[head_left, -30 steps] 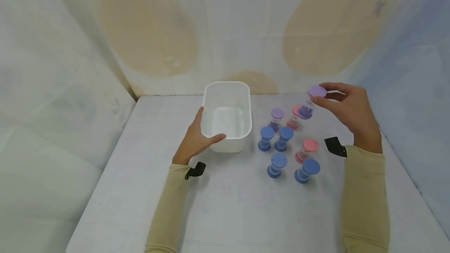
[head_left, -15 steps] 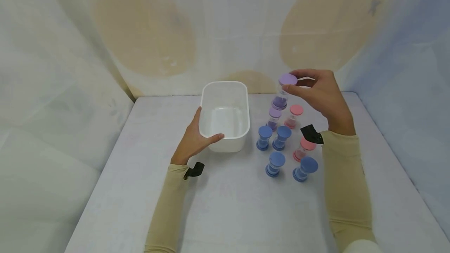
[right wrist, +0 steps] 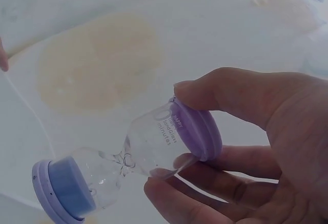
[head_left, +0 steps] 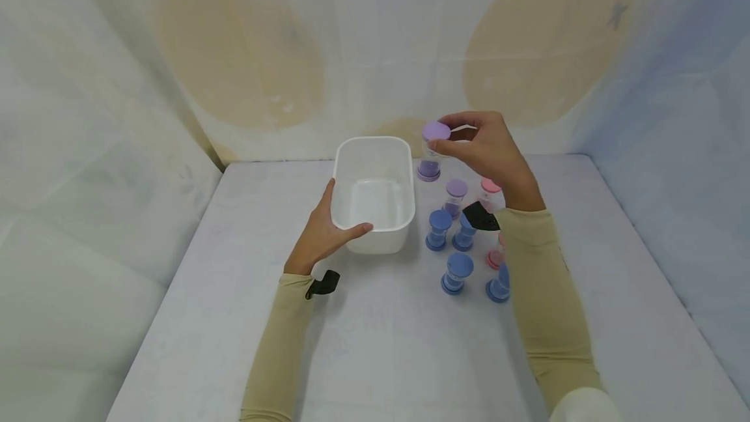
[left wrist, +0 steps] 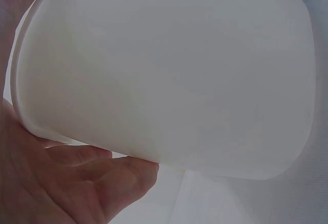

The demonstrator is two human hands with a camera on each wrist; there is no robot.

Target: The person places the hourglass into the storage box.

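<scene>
Right hand of mine pinches the purple sand timer by its top cap, hanging upright just right of the white tub my left hand grips.

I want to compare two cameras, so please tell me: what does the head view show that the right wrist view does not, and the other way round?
Only the head view shows the white bin, the left hand gripping its near corner, and the blue, pink and purple sand timers standing on the table right of the bin.

Only the right wrist view shows printed lettering, including "minutes", on the glass of the purple sand timer.

Both show the right hand pinching that purple sand timer by its top cap, held in the air.
</scene>
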